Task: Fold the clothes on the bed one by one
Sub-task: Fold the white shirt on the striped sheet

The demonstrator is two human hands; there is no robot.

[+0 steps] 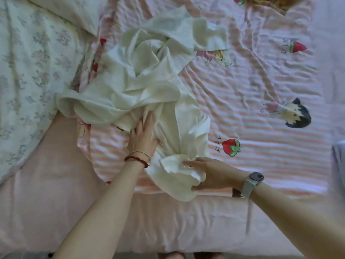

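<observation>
A crumpled white garment (149, 79) lies in a heap across the middle of the bed, on a pink-and-white striped sheet (261, 143). My left hand (142, 135), with bracelets at the wrist, lies flat with straight fingers on the near part of the cloth. My right hand (209, 173), with a watch on the wrist, grips the bunched near end of the garment (173, 176) at the edge of the sheet, thumb under the fold.
A floral quilt (28, 71) and a pillow (71, 12) lie at the left. The plain pink mattress edge (168, 221) runs along the front. The striped sheet carries strawberry and cartoon prints. A brown object (270, 2) sits at the far top.
</observation>
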